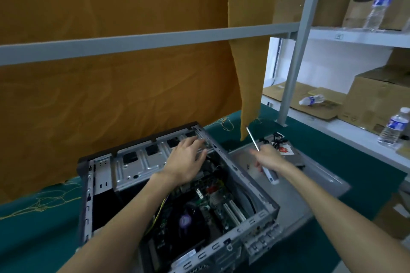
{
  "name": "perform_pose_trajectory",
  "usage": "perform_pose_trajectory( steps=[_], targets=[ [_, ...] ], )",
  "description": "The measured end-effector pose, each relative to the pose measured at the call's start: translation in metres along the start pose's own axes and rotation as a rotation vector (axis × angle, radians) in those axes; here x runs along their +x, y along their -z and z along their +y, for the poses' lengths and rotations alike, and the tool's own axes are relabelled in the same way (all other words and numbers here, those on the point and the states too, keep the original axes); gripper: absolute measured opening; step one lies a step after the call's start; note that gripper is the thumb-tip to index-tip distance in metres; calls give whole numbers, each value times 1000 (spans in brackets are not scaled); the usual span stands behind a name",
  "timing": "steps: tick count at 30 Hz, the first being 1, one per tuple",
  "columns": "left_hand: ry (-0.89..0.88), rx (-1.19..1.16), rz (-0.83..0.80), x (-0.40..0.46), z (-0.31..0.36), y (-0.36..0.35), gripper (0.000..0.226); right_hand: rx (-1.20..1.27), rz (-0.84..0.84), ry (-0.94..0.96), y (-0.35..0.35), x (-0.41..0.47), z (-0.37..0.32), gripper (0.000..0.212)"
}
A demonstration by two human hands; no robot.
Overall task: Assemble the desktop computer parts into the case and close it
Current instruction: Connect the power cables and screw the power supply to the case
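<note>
Now my left hand (185, 162) rests with fingers spread on the open case (142, 162). My right hand (267, 158) grips a screwdriver (253, 139) above the side panel (295, 186) on the counter (33, 239).

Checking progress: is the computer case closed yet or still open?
Open. The computer case shows its motherboard from above, and a grey side panel lies flat on the table beside it.

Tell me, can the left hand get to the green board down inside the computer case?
Probably yes. The case is open on top, and the left hand hovers over it with fingers spread, holding nothing. Nothing covers the board.
</note>
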State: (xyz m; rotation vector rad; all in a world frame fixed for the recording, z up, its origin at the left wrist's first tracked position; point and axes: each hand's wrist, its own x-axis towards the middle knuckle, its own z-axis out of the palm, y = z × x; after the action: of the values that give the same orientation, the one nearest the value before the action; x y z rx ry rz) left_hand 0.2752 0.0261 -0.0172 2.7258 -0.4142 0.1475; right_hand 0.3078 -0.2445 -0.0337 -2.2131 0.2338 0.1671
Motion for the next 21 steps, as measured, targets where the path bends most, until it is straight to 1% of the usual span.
perform_pose_trajectory(
  steps=[1,3,5,6,9,11,13,14,16,19,21],
  targets=[
    [5,15,6,4,-2,-6,52,-68,8,6,-5,8,10,27],
    [8,127,49,5,-8,-19,56,-145,21,3,-15,22,27,25],
    [-9,229,89,3,-12,-29,61,-181,26,9,-23,32,38,16],
    [-11,239,96,3,-13,-31,62,-204,38,16,-25,36,42,12],
    [-10,256,135,4,-9,-31,60,-297,78,30,-25,47,53,19],
    [-10,264,140,4,-6,-31,58,-298,70,41,-27,54,60,18],
    [3,243,132,4,-4,-29,58,-312,56,32,-32,56,66,9],
    [7,234,127,4,-3,-29,57,-315,57,29,-35,57,68,8],
    [11,226,117,4,-2,-27,57,-306,74,35,-40,57,71,12],
    [14,226,123,3,-1,-28,58,-335,118,41,-45,58,72,10],
    [19,229,127,3,-1,-28,58,-331,159,36,-46,59,74,13]
  ],
)
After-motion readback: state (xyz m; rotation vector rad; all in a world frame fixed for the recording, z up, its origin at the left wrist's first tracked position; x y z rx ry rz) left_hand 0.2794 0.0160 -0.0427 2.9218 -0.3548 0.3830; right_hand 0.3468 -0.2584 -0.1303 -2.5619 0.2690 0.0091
